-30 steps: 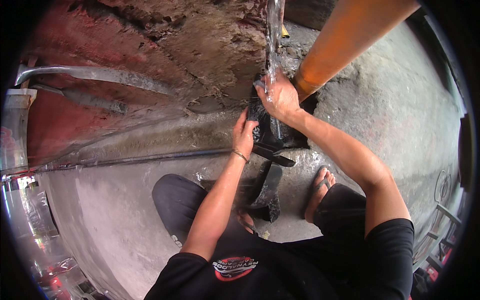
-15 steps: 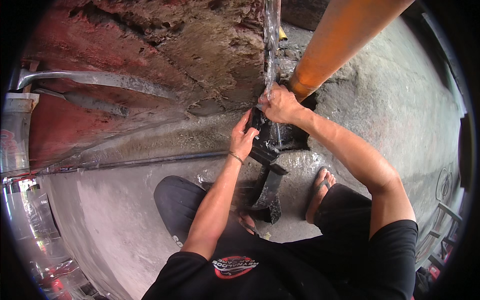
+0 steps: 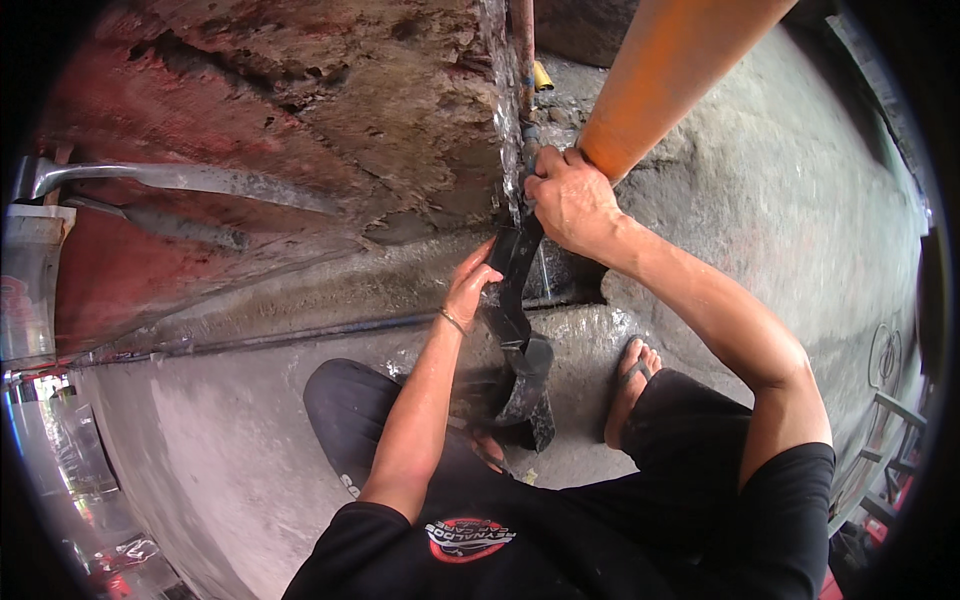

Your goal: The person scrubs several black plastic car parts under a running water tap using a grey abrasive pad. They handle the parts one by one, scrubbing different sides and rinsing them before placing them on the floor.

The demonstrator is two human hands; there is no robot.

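A long, bent black part [image 3: 518, 265], wet and shaped like a channel, stands tilted under a falling stream of water [image 3: 507, 120]. My left hand [image 3: 467, 288] grips its left edge, thumb over the near side. Just past the part's upper end, my right hand [image 3: 575, 200] is closed, knuckles up. Its fingertips are at a small bluish-grey piece beside the thin upright pipe [image 3: 525, 60]; what lies inside the fingers is hidden. The lower end of the black part flares out near the floor between my feet.
A thick orange post [image 3: 660, 75] rises close to my right hand. To the left is a crumbling red-and-brown wall [image 3: 300, 100] with a grey metal bar [image 3: 200, 177]. A dark hole [image 3: 575, 280] opens in the concrete [image 3: 760, 210]. My sandaled foot [image 3: 627, 385] is on the right.
My right hand has moved slightly right, out of the water stream. The water now runs clear of it onto the black part's upper end. My left hand still holds the part, shifted slightly.
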